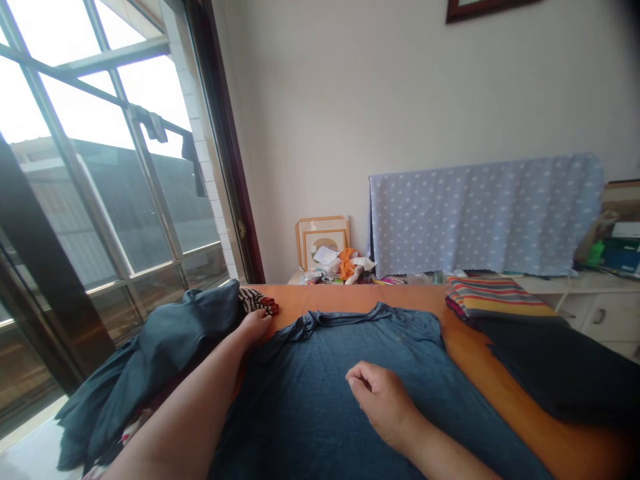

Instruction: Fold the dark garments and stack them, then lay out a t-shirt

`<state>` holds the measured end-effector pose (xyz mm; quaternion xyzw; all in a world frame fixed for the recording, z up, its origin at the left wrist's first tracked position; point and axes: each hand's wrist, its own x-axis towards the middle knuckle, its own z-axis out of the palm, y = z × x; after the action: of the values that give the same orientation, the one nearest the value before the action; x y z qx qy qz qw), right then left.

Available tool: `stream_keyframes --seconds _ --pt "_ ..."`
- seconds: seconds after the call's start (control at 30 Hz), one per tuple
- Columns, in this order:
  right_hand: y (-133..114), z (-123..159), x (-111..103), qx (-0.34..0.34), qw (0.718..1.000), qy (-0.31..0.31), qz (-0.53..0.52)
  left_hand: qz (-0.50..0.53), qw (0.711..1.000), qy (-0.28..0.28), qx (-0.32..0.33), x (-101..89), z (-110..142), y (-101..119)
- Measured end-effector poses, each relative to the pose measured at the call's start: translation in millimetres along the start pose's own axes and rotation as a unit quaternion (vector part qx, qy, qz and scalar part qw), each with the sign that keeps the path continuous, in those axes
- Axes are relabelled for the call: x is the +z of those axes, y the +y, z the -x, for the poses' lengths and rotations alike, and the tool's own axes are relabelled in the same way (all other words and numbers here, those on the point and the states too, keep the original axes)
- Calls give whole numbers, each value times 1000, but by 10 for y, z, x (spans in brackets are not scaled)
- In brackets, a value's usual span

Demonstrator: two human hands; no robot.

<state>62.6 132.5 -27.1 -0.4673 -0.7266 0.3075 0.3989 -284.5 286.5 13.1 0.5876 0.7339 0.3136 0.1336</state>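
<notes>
Both hands, left hand [255, 327], right hand [380, 403], over blue shirt [320, 393], hem cut off

Table [360, 297]: orange wood, its far edge just below the wall.
Middle: blue shirt [320, 393], spread flat, collar toward the far edge.
Right: striped cloth [495, 297], folded, at the far corner, touching a dark folded cloth [555, 367] just nearer.
Left: dark blue heap of clothes [170, 340], spilling over the table's left edge, with a red-and-black striped cloth [259, 301] beside it, near the collar.
Beyond: white cabinet [607, 317], carrying papers [326, 257] and a leaning picture frame [323, 240].
</notes>
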Motion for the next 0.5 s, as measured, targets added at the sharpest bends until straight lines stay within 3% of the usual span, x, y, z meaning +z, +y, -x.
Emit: stream_keyframes --seconds 0.17,0.37,0.5 --pt "-26 -4 -17 2 1000 2 5 -11 1000 -9 1 45 2 19" --pt "-44 2 -25 -4 1000 6 18 -28 992 -37 117 155 229 264" --pt "-51 4 -25 -4 1000 4 20 -19 998 11 54 83 206 309"
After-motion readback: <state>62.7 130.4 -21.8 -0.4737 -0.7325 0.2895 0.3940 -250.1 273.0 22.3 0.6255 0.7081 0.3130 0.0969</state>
